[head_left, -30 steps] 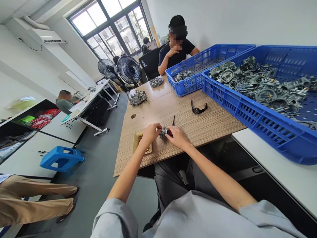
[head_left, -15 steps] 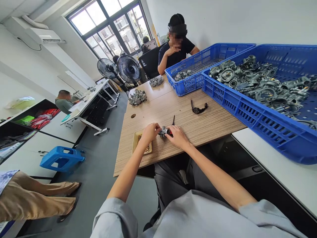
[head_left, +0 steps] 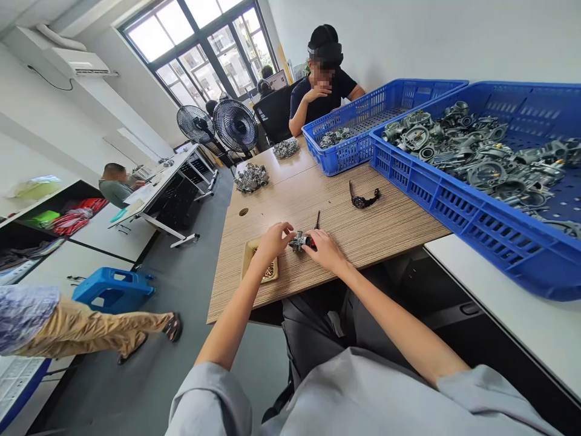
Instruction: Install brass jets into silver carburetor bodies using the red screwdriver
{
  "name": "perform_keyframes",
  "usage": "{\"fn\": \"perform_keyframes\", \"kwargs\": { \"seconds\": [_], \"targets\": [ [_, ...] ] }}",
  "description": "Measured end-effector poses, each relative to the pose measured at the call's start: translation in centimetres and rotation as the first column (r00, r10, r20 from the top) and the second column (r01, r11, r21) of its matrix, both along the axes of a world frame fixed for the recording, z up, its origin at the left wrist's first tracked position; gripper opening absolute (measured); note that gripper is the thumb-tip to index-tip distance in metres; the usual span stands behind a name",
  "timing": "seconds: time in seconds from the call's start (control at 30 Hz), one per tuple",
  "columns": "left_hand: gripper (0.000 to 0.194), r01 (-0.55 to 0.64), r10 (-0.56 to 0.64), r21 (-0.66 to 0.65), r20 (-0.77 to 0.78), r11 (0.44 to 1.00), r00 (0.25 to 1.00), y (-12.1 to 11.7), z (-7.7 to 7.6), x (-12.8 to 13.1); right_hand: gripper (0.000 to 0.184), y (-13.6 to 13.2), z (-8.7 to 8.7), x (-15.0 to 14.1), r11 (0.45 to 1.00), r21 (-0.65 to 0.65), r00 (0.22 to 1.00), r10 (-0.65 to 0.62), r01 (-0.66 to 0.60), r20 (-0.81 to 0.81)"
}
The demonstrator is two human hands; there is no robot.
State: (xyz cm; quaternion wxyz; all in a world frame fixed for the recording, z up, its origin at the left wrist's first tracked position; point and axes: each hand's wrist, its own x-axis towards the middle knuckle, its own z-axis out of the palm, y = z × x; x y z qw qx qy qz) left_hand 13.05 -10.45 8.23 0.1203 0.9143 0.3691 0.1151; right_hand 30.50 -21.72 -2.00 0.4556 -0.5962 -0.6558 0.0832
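Note:
A small grey metal carburetor (head_left: 300, 241) rests low over the near part of the wooden table, between my two hands. My right hand (head_left: 327, 251) holds it from the right, thumb and fingers closed against its side. At its left end is my left hand (head_left: 273, 240), fingers bent and tips close together; any small part between them is too small to make out. A screwdriver (head_left: 318, 219) lies just beyond my right fingers, its dark shaft pointing away and its red handle partly hidden. Left of the carburetor, partly under my left forearm, stands a cream tray (head_left: 247, 259) of small brass parts.
Two blue crates (head_left: 408, 172) with carburetors line the right side. A black wristwatch (head_left: 364, 200) lies before them. Carburetor piles (head_left: 251, 178) sit at the far left of the table (head_left: 290, 194). A co-worker (head_left: 323, 85) sits opposite; another person (head_left: 91, 327) walks at left.
My left fingertips have parted slightly at the carburetor's left end. My right hand and the carburetor stay in place. The walking person at left has come further into view.

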Motion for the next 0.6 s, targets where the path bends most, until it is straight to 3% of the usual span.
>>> {"fn": "perform_keyframes", "kwargs": {
  "seconds": [0.17,0.33,0.6],
  "targets": [
    [0.015,0.031,-0.029,0.028,-0.052,0.999,0.998,0.3,-0.4,-0.2,0.032,0.0,0.0,0.0,1.0,-0.003,1.0,-0.006,0.006,-0.001],
    [0.018,-0.012,0.014,0.03,-0.055,0.999,0.998,0.7,-0.2,-0.3,0.032,0.1,-0.1,-0.1,1.0,-0.007,1.0,-0.002,0.002,-0.003],
    [0.023,-0.064,0.06,-0.031,-0.123,0.997,0.991,4.4,-1.3,0.8,0.027,-0.2,0.2,-0.1,1.0,-0.004,1.0,0.009,-0.009,0.004]
  ]
}}
